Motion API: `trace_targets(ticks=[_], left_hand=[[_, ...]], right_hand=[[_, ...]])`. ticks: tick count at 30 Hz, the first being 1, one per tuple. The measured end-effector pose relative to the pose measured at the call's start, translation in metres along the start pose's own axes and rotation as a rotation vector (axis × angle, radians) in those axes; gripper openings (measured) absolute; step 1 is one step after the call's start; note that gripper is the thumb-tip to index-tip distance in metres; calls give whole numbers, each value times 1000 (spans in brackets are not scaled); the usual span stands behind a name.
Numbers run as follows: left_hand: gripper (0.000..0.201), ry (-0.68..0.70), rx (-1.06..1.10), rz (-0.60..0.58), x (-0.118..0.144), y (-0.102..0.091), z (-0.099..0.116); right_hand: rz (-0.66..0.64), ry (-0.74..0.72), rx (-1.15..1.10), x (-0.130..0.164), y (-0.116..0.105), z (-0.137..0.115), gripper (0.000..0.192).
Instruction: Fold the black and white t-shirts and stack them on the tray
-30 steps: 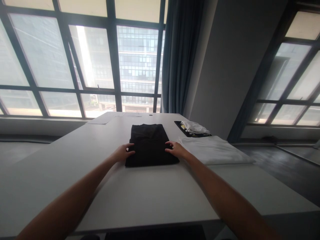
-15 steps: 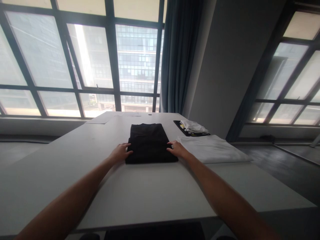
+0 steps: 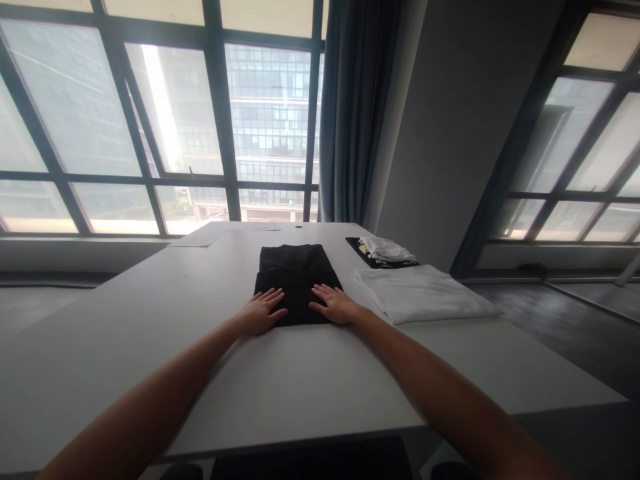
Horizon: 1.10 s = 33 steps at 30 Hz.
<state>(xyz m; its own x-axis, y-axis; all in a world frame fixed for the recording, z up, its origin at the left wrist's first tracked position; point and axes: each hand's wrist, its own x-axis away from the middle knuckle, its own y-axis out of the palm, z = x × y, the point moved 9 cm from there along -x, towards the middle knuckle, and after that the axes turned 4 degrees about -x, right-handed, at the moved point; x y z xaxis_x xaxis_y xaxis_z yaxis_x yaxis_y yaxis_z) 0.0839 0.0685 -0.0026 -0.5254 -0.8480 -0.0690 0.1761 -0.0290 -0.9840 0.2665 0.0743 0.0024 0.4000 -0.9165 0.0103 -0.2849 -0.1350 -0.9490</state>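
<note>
Black folded garment [image 3: 297, 277] lies on the white table [image 3: 150, 313]. Left hand [image 3: 263, 312] and right hand [image 3: 333, 305] rest flat and unclenched on its near edge, grasping nothing. Folded white cloth [image 3: 423, 297] lies just right.

A folded black cloth garment [image 3: 298, 277] lies mid-tabletop on the flat white tabletop [image 3: 300, 380]. The left hand [image 3: 263, 311] and right hand [image 3: 333, 304] lie side by side on its near edge. Just right of it lies a folded white cloth sheet [image 3: 423, 299]; behind that, a small mixed cloth pile [image 3: 384, 251].

White folded cloth [image 3: 423, 299] (beside table [image 3: 150, 313])
</note>
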Motion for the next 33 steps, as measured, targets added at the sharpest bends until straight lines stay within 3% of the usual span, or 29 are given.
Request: trace_targets(ticks=[5, 8, 10, 13, 15, 18, 21, 27, 33], left_hand=[[76, -197, -17, -15, 4, -9, -45], [73, -243, -45, 46, 7, -19, -49], [67, -175, -50, 110, 8, -27, -32], [61, 33, -11, 144, 8, -29, 15], [63, 149, 11, 87, 9, -20, 41], [67, 218, 36, -7, 8, -5, 55], [67, 179, 66, -24, 3, 0, 43], [70, 20, 59, -43, -4, -7, -6], [55, -26, 159, -8, 9, -22, -59]], right_hand=[[-33, 254, 24, 5, -11, 46, 77], [41, 307, 69, 11, -22, 56, 71], [171, 262, 126, 12, -34, 47, 61], [352, 80, 154, 12, -44, 11, 53], [331, -66, 119, 9, -36, -15, 55], [123, -148, 61, 3, -9, -36, 57], [-12, -86, 30, 1, 7, -31, 60], [-10, 33, 30, -2, 1, -3, 66], [162, 87, 25, 1, -29, 49, 46]])
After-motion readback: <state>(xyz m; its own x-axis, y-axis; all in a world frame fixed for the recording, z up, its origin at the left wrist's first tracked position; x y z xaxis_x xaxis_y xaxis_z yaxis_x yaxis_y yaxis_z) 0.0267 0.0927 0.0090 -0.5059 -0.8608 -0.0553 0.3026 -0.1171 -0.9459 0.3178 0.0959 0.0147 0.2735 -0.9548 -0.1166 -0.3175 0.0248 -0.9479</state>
